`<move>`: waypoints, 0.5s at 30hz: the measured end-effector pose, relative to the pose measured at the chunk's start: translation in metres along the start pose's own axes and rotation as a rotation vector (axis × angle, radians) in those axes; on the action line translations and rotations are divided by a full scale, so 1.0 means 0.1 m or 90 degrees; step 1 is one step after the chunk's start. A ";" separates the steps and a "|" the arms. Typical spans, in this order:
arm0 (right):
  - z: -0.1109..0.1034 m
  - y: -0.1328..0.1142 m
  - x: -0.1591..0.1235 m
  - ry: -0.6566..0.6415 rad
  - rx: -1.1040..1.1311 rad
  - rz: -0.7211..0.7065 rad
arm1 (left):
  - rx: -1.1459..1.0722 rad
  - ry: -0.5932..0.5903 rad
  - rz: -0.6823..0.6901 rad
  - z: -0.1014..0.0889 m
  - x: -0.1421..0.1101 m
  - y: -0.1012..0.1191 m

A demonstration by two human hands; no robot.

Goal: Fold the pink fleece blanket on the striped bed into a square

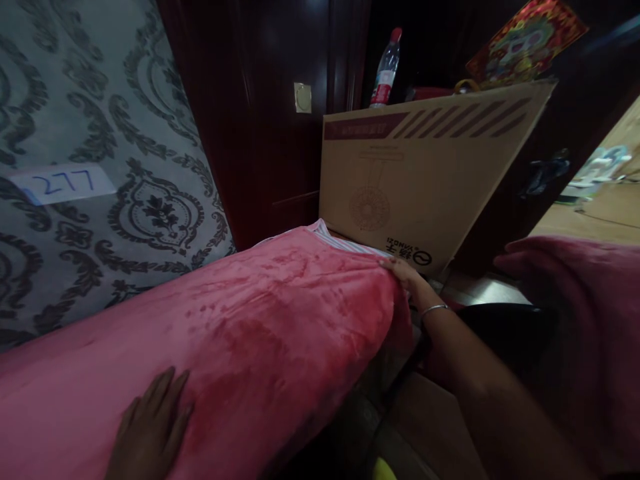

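A long pillow in a pink fleece cover [260, 333] lies across the lower left, its striped inner fabric [340, 241] showing at the far end. My left hand [150, 430] rests flat on the near part of the cover, fingers spread. My right hand [405, 275], with a thin bangle on the wrist, pinches the cover's open edge at the far end of the pillow.
A patterned grey mattress [100, 167] with a label reading 277 leans at the left. A dark wooden door [270, 120] stands behind. A large cardboard box [420, 180] sits beyond the pillow, a water bottle [386, 70] behind it. More pink fabric [590, 320] lies right.
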State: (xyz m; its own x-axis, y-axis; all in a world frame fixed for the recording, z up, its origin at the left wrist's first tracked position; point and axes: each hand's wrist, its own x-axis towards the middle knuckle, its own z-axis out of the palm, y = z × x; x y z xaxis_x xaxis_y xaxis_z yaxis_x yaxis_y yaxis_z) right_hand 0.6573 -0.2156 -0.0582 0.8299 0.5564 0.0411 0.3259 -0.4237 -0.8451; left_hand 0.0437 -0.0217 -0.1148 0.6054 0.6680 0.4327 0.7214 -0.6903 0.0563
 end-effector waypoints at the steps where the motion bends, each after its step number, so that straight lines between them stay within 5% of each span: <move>1: -0.02 0.00 0.05 0.031 -0.010 0.008 | 0.000 0.001 0.000 0.01 0.00 -0.01; 5: 0.03 0.05 0.20 0.105 -0.113 0.040 | 0.000 -0.010 0.007 0.02 -0.03 -0.05; 10: 0.17 0.14 0.24 0.078 -0.242 0.068 | -0.012 0.015 0.018 0.09 -0.12 -0.13; 15: -0.11 0.22 0.29 0.023 -0.251 0.043 | -0.025 0.043 0.030 0.24 -0.17 -0.21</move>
State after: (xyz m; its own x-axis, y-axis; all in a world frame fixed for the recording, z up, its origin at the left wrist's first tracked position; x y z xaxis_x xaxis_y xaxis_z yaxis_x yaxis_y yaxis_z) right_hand 0.6932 -0.2170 -0.0697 0.8687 0.4950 0.0176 0.4130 -0.7043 -0.5774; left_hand 0.0260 -0.0115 -0.1449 0.6138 0.6147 0.4954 0.6775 -0.7323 0.0691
